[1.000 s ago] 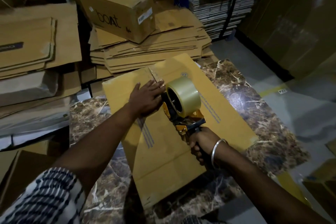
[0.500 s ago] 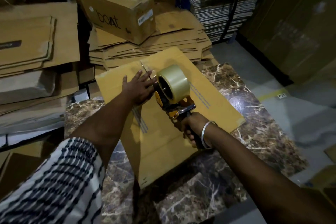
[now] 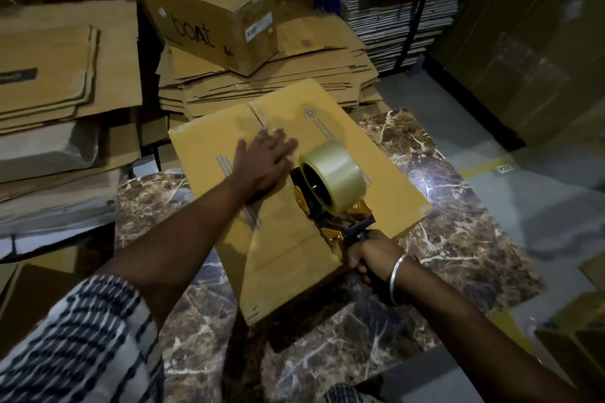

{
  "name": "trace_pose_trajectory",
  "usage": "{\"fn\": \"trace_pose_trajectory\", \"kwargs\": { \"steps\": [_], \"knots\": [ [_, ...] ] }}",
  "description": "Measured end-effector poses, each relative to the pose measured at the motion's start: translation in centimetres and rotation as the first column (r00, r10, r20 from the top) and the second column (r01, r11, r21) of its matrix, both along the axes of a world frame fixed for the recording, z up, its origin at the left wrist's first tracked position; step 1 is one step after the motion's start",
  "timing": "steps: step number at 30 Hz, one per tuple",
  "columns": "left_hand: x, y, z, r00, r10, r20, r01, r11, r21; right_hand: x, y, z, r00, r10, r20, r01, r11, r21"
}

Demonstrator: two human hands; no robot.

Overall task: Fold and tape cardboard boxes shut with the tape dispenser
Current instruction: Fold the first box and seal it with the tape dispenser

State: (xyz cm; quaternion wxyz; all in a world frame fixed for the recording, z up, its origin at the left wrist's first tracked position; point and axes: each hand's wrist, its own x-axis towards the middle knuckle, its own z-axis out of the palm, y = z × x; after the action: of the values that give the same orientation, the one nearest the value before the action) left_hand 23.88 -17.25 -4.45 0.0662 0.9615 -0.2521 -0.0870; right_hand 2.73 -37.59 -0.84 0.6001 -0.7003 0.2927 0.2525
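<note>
On the marble table (image 3: pixel 458 206), the left hand (image 3: pixel 262 163) lies flat on the box (image 3: pixel 294 255), pinning its flaps, while the right hand (image 3: pixel 373 255) grips the tape dispenser (image 3: pixel 330 186) by its handle, probably ready to pull tape along the seam.

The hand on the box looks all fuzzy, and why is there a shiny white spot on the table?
In the head view, the left hand is smeared by motion blur at its fingertips; the white spot is glare on the polished marble table; the corners fall into dark shadow, and the stacked cardboard bends near the wide-angle edges.
</note>
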Motion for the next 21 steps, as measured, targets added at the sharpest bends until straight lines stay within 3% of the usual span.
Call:
{"fn": "trace_pose_trajectory", "kwargs": {
  "steps": [2,8,15,21],
  "knots": [
    [-2.7,-0.9,-0.6,0.994,-0.110,-0.009,0.110,0.994,0.012,0.0,-0.1,-0.1,1.000,-0.012,-0.026,0.012,1.000,0.009],
    [-2.7,-1.0,-0.7,0.997,-0.060,-0.038,0.064,0.992,0.107,0.8,0.1,0.7,0.998,0.062,-0.026,-0.064,0.995,-0.073],
    [-0.1,-1.4,-0.1,0.997,-0.068,-0.042,0.075,0.977,0.198,3.1,-0.3,1.2,0.999,0.040,-0.031,-0.041,0.999,-0.006],
    [-0.1,-1.7,0.0,0.996,-0.094,0.003,0.092,0.976,0.196,-1.4,-2.6,1.1,1.000,0.021,0.017,-0.020,0.999,-0.036]
  ]
}}
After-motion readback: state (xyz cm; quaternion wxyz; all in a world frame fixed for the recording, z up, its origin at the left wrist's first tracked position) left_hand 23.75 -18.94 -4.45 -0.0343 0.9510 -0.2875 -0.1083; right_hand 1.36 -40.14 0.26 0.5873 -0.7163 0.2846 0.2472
